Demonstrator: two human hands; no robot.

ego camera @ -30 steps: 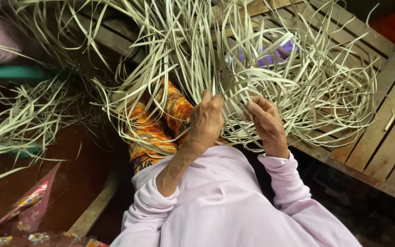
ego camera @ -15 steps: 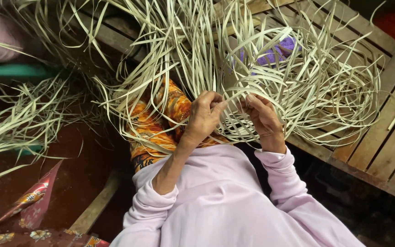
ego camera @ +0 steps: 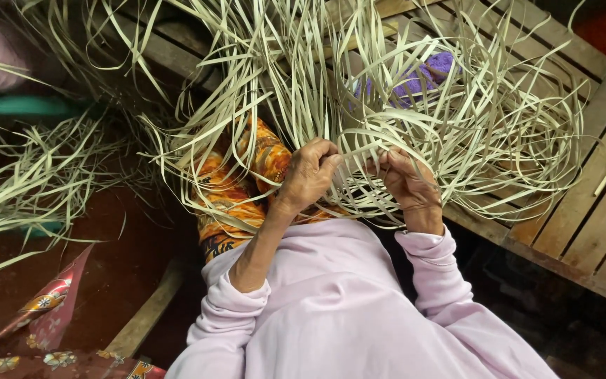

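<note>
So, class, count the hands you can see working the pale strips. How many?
2. The left hand grips the pale strips at centre; the right hand holds them just beside it. None seem hidden.

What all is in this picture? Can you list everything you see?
leaf strips: too many to count, pale straw colour, fanned over the platform and lap
second heap of strips: one, pale, at left
wooden platform: one, brown slats, right and top
purple cloth: one, under the strips, top centre
patterned cloth: one, orange, on the lap
lilac sleeves: two, bottom centre
left hand: gripping strips
right hand: gripping strips
</note>
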